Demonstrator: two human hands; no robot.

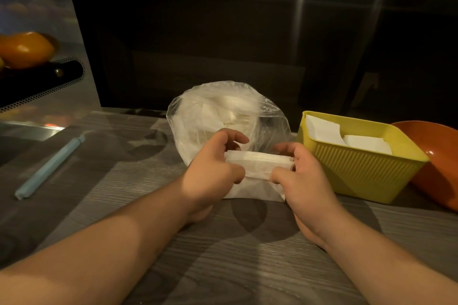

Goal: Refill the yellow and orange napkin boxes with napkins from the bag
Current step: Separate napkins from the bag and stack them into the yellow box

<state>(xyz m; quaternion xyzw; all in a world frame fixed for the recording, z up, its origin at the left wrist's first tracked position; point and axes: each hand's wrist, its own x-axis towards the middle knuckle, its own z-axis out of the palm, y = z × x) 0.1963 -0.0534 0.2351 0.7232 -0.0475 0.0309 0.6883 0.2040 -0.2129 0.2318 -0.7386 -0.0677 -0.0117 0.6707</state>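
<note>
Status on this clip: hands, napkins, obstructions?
Left hand and right hand grip napkin stack in front of bag. Yellow box partly filled; orange box interior unseen. Nothing blocking.

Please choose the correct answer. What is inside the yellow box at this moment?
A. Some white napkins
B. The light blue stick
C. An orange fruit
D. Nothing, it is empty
A: white napkins lie inside the yellow box, while the left hand and right hand hold another stack of napkins in front of the plastic bag.
</note>
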